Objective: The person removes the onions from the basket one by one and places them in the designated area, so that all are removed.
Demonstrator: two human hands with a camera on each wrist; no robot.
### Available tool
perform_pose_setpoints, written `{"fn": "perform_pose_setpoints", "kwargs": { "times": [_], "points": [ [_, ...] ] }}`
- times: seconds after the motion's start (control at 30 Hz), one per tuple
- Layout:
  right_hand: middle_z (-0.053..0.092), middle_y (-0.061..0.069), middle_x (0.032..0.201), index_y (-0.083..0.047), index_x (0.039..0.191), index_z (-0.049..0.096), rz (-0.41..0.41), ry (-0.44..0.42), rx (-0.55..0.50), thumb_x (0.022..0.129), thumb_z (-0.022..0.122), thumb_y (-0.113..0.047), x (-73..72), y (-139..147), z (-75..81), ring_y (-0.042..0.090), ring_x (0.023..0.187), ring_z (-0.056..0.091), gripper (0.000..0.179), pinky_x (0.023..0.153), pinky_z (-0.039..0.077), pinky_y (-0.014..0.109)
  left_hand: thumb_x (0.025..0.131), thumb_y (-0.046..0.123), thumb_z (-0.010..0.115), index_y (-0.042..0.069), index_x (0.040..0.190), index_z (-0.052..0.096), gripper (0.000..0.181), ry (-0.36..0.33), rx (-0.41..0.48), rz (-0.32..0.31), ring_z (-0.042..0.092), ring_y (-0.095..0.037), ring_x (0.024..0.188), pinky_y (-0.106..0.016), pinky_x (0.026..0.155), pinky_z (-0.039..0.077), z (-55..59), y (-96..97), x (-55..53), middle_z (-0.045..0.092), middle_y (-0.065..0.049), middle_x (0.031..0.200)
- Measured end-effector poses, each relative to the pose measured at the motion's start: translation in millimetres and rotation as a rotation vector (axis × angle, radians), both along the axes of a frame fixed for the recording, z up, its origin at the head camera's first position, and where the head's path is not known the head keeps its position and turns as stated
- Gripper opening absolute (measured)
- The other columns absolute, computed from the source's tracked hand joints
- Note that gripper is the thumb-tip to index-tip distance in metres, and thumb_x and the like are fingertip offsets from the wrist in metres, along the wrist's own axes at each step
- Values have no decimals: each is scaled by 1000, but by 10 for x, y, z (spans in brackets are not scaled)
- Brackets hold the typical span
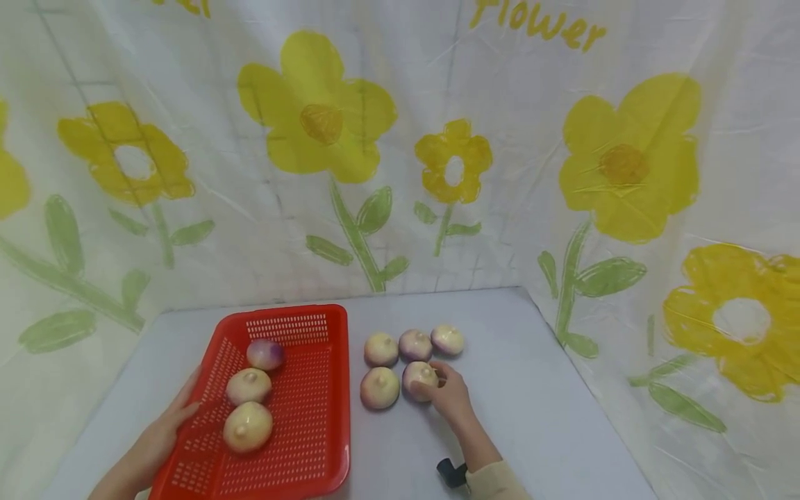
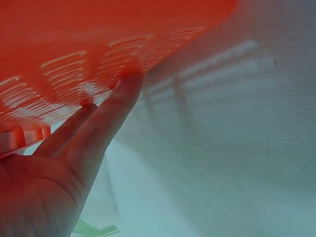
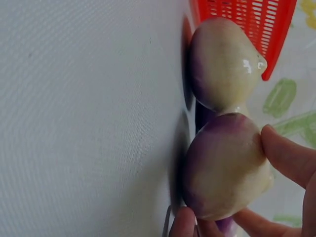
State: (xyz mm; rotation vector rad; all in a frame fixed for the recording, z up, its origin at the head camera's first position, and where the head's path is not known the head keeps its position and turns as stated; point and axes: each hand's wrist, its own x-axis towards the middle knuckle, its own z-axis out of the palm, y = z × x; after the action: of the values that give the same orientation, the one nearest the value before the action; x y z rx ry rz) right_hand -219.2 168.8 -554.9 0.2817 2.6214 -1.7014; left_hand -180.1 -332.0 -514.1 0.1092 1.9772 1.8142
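My right hand (image 1: 451,397) holds a purple-and-white turnip (image 1: 420,380) in the front row on the table. In the right wrist view, the thumb (image 3: 289,154) presses one side of that turnip and the fingertips curl round its other side. Beside it sits another turnip (image 1: 379,387). My left hand (image 1: 157,437) lies against the outer left side of a red plastic basket (image 1: 342,417). Its extended fingers (image 2: 111,116) touch the slotted wall in the left wrist view. Three turnips (image 1: 248,426) lie inside the basket along its left side.
Behind the front pair, three more turnips (image 1: 415,345) stand in a row to the right of the basket. A black object (image 1: 451,473) shows at my right wrist. A white curtain (image 1: 400,229) with painted yellow flowers hangs behind the pale table (image 1: 531,417).
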Motion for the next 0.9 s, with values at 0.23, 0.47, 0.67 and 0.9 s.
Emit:
{"fn": "perform_pose_setpoints", "kwargs": {
  "times": [0.23,0.47,0.67,0.9],
  "points": [
    [57,25,138,0,139,56,6,28,-3,82,84,-30,-23,-5,-19,34,114,62,71,90,54,45,112,39,21,49,156,-16,58,11,-39,39,63,-10,111,-42,87,58,2,9,8,-23,-14,166],
    [58,25,137,1,139,56,14,34,-11,82,84,-32,-14,1,-73,33,111,62,71,86,54,43,112,39,20,49,155,-17,58,1,-42,30,63,-13,112,-43,87,58,-9,10,17,-23,-15,166],
    [60,24,132,1,141,54,15,39,0,81,85,-34,8,-14,-121,35,112,62,76,85,55,42,112,38,21,48,156,-17,59,10,-80,44,62,-9,110,-40,86,58,-17,15,51,-19,-18,166],
    [60,24,132,-1,143,52,17,44,-2,80,86,-33,-4,-19,-118,35,114,62,78,89,54,44,111,41,21,50,156,-15,58,0,-86,59,65,-17,109,-43,85,58,23,29,28,-19,-18,166]
  ]
}}
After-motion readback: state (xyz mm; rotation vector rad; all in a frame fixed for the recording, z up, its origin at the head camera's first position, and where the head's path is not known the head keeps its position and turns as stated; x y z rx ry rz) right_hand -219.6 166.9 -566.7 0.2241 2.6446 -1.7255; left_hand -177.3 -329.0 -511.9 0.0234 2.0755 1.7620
